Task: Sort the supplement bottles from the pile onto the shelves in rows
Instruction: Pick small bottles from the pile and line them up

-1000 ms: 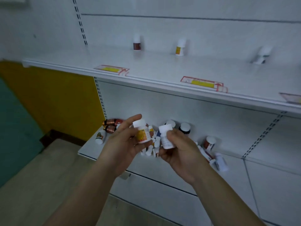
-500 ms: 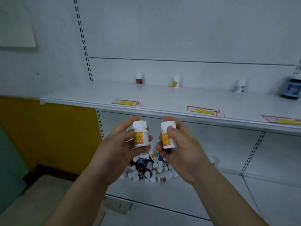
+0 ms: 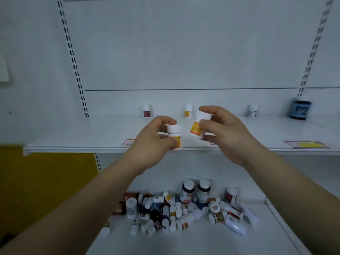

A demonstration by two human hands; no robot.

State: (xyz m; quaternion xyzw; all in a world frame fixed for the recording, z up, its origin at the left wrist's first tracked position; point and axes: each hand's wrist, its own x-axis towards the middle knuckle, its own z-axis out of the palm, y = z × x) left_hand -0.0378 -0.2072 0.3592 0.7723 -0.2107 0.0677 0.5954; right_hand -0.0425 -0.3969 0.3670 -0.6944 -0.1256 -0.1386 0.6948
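My left hand (image 3: 152,140) grips a small white bottle with an orange-yellow label (image 3: 175,136), upright at the front edge of the upper shelf (image 3: 92,138). My right hand (image 3: 224,131) holds a matching orange-labelled bottle (image 3: 199,127), tilted, a little higher and further in over the shelf. At the back of that shelf stand a red-labelled bottle (image 3: 146,111), a yellow-labelled bottle (image 3: 188,111), a white bottle (image 3: 253,111) and a large dark blue bottle (image 3: 300,109). The pile of mixed bottles (image 3: 184,208) lies on the lower shelf (image 3: 202,240) below my arms.
Price tags (image 3: 307,144) sit along the upper shelf's front lip. Slotted uprights (image 3: 73,57) run up the white back panel on both sides. A yellow wall (image 3: 46,177) lies to the left below the shelf.
Both hands have risen from in front of the lower shelf to the upper shelf's level, each carrying its bottle. My view has tilted so the pile sits lower in frame.
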